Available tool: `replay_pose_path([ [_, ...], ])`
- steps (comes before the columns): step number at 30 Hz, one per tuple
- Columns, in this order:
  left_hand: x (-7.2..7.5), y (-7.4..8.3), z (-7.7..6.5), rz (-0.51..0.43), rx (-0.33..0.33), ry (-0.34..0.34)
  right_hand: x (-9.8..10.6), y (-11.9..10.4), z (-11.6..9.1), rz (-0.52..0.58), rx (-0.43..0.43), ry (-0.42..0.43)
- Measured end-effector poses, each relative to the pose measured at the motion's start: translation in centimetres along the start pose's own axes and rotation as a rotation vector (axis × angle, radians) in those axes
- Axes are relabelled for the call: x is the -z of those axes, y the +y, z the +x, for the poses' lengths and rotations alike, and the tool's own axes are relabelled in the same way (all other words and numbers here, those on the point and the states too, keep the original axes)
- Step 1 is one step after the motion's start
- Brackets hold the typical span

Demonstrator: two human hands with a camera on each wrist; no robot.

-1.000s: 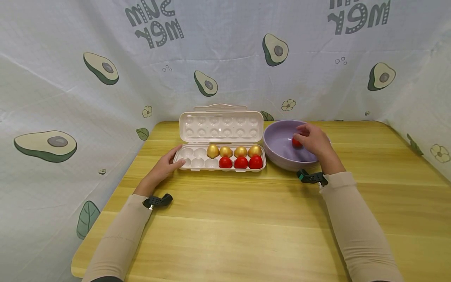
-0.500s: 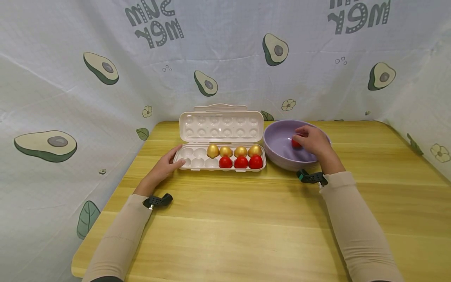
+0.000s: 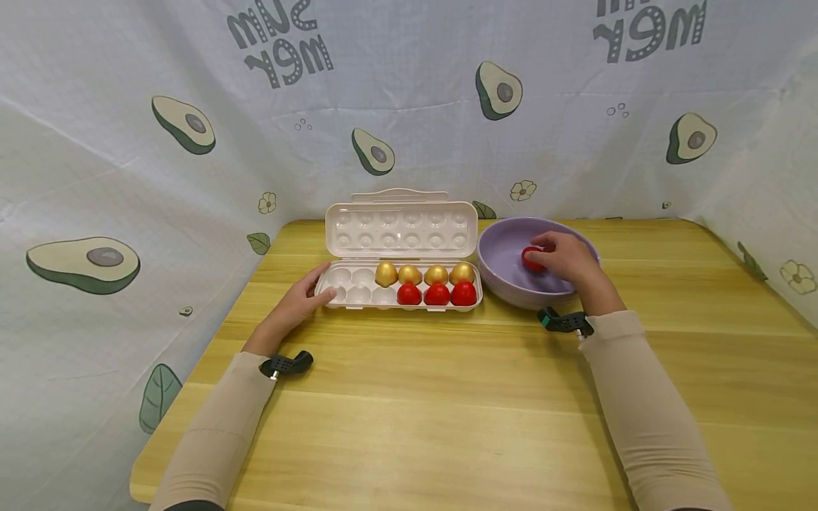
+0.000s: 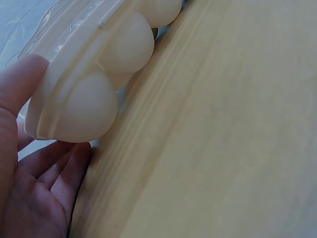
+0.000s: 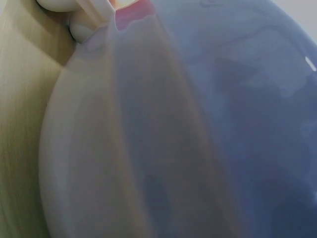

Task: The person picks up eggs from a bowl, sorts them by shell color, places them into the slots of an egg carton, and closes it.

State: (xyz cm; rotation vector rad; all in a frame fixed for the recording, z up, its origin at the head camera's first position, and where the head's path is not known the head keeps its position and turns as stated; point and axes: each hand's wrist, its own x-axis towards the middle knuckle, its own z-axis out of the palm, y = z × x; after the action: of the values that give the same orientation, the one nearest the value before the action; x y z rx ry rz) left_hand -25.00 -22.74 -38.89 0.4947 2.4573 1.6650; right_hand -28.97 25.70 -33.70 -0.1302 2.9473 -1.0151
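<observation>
A cream plastic egg carton [image 3: 358, 304] lies with its lid [image 3: 401, 227] raised at the back. My left hand [image 3: 298, 301] grips its left end, the thumb on the rim and the other fingers [image 4: 69, 168] around the end and below it. In the carton's right part sit several gold eggs [image 3: 410, 275] in the back row and three red eggs [image 3: 437, 294] in front. Inside the purple bowl [image 3: 505, 285], my right hand [image 3: 567, 257] pinches another red egg [image 3: 532, 260], partly covered by the fingers. The right wrist view shows the bowl's side, without the hand.
The bowl stands right beside the carton's right end on the wooden table [image 3: 409, 397]. Several cups [image 3: 359, 295] at the carton's left hold nothing. A white cloth [image 3: 422, 106] printed with avocados hangs behind the table and along its sides.
Inside the bowl, my right hand has shifted slightly left with the red egg, more of which now shows. The left hand and the carton have stayed put.
</observation>
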Motion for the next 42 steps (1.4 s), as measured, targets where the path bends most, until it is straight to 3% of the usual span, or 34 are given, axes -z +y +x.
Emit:
replay_pose_path([
  [11, 0.01, 0.02, -0.06, -0.005, -0.005, 0.001, -0.20, 0.04, 0.09, -0.003, 0.003, -0.082],
  [22, -0.06, 0.04, -0.06, 0.030, -0.002, 0.008, -0.85, -0.08, 0.34, -0.117, 0.134, -0.164],
  [42, -0.05, 0.11, -0.04, 0.007, -0.018, 0.002, -0.96, -0.26, 0.18, -0.154, 0.178, -0.172],
])
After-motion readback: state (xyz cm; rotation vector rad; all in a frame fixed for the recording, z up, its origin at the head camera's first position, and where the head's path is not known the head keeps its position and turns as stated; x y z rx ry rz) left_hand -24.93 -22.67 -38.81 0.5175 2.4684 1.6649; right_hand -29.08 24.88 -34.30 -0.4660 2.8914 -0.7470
